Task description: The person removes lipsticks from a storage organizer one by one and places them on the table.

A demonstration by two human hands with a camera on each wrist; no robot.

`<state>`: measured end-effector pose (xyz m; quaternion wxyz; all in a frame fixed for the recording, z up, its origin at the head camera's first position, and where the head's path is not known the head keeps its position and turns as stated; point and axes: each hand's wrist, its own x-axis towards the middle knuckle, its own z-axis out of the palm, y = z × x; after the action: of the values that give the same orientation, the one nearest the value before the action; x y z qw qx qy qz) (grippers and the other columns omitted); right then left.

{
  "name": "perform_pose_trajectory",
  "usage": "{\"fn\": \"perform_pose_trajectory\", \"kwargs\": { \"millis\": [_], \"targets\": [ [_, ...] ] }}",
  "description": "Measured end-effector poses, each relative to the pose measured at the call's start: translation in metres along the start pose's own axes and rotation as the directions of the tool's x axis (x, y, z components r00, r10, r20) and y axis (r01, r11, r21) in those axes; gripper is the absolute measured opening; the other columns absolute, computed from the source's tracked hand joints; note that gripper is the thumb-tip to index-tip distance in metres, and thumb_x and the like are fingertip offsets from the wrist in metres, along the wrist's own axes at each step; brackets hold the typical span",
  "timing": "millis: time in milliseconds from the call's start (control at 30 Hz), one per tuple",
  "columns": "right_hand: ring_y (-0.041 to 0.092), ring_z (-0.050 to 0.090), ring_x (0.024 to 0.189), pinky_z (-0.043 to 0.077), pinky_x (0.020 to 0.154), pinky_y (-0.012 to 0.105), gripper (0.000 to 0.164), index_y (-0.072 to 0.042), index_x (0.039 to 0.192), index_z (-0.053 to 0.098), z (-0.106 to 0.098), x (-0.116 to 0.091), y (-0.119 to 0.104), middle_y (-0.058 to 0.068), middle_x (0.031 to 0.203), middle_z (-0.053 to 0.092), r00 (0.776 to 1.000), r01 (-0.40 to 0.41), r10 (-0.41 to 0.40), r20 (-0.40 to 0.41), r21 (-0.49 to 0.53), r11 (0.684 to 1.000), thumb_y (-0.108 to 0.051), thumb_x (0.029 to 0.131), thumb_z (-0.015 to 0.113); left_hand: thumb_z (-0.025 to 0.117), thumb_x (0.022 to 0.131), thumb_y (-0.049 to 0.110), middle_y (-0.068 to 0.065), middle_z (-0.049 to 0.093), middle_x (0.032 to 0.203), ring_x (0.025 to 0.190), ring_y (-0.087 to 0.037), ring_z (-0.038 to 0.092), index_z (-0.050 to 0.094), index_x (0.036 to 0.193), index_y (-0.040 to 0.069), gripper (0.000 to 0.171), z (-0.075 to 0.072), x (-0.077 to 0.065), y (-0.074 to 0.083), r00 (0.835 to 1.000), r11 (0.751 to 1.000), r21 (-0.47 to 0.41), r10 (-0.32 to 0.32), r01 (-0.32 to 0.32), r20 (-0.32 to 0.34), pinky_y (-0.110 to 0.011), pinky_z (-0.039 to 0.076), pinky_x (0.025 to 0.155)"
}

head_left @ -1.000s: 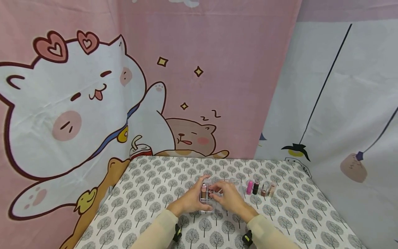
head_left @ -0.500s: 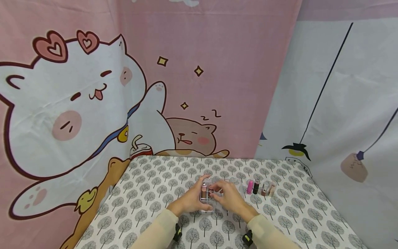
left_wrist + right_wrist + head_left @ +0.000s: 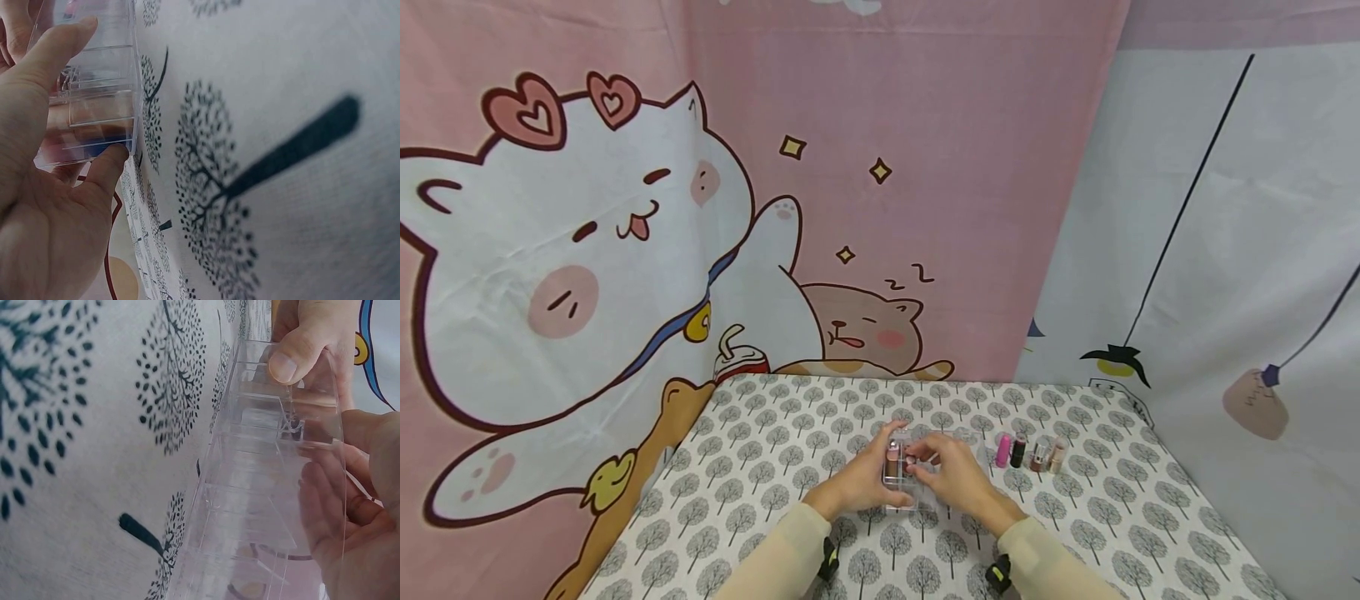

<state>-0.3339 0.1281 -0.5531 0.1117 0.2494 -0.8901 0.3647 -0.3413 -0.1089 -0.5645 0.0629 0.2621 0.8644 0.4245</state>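
Observation:
A clear plastic organizer box [image 3: 250, 469] with divided compartments sits on the patterned cloth. My left hand [image 3: 861, 479] grips its left end, the thumb [image 3: 284, 365] on the near side and the fingers round the far side. A brown tube with a pink top [image 3: 892, 460] stands in a left compartment. Over the box, my right hand [image 3: 953, 473] has its thumb and fingertips pinched on a small dark red tube [image 3: 909, 463], partly hidden by the fingers. The left wrist view shows the left fingertip [image 3: 115, 156] against a lower corner of the box.
Right of the box stand several lipstick-like tubes: a bright pink one [image 3: 1003, 451], a black one [image 3: 1017, 452], a brown one with a clear cap [image 3: 1038, 457] and a beige one [image 3: 1057, 457]. Cartoon curtains [image 3: 925, 208] hang behind the tree-print tablecloth [image 3: 775, 500].

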Motion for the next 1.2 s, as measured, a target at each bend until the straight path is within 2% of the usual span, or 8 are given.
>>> {"fn": "perform_pose_trajectory", "kwargs": {
  "millis": [367, 600, 800, 1033, 1200],
  "targets": [
    [0.026, 0.083, 0.106, 0.073, 0.094, 0.042, 0.023, -0.013, 0.121, 0.084, -0.006, -0.001, -0.003, 0.002, 0.116, 0.087, 0.999, 0.03, -0.03, -0.027, 0.007, 1.0, -0.013, 0.099, 0.092, 0.108, 0.083, 0.032, -0.011, 0.063, 0.161, 0.124, -0.021, 0.077, 0.014, 0.18, 0.054, 0.137, 0.002, 0.0, 0.0, 1.0, 1.0, -0.013, 0.001, -0.001, 0.006, -0.047, 0.06, 0.118],
    [0.025, 0.082, 0.104, 0.073, 0.092, 0.045, 0.023, -0.013, 0.121, 0.084, -0.013, -0.002, -0.006, 0.0, 0.112, 0.087, 0.996, 0.062, -0.062, -0.069, -0.002, 0.998, -0.013, 0.099, 0.093, 0.108, 0.084, 0.03, -0.012, 0.065, 0.16, 0.124, -0.025, 0.077, 0.017, 0.182, 0.046, 0.136, 0.002, 0.001, 0.0, 1.0, 1.0, 0.006, 0.016, -0.016, 0.001, -0.049, 0.06, 0.118],
    [0.02, 0.082, 0.104, 0.073, 0.094, 0.047, 0.025, -0.015, 0.121, 0.083, -0.019, -0.002, -0.01, -0.002, 0.11, 0.086, 0.995, 0.065, -0.064, -0.08, 0.002, 0.998, -0.014, 0.098, 0.094, 0.108, 0.084, 0.033, -0.01, 0.064, 0.159, 0.124, -0.023, 0.076, 0.016, 0.182, 0.048, 0.136, 0.003, 0.002, -0.002, 1.0, 1.0, 0.003, 0.004, -0.004, 0.004, -0.047, 0.06, 0.117],
    [0.016, 0.081, 0.103, 0.072, 0.096, 0.042, 0.027, -0.019, 0.12, 0.082, -0.027, -0.003, -0.015, -0.007, 0.109, 0.085, 0.992, 0.076, -0.075, -0.101, 0.005, 0.997, -0.013, 0.097, 0.096, 0.108, 0.084, 0.032, -0.009, 0.066, 0.155, 0.122, -0.02, 0.076, 0.016, 0.182, 0.049, 0.135, 0.001, 0.001, -0.001, 1.0, 1.0, -0.001, 0.011, -0.011, 0.003, -0.045, 0.061, 0.115],
    [0.018, 0.082, 0.102, 0.072, 0.096, 0.042, 0.029, -0.019, 0.12, 0.082, -0.032, -0.004, -0.018, -0.005, 0.109, 0.085, 0.99, 0.08, -0.08, -0.114, -0.008, 0.997, -0.014, 0.096, 0.097, 0.108, 0.084, 0.032, -0.01, 0.066, 0.155, 0.123, -0.022, 0.076, 0.016, 0.182, 0.05, 0.135, 0.0, 0.001, 0.0, 1.0, 1.0, -0.001, 0.004, -0.004, 0.001, -0.047, 0.061, 0.115]
  ]
}}
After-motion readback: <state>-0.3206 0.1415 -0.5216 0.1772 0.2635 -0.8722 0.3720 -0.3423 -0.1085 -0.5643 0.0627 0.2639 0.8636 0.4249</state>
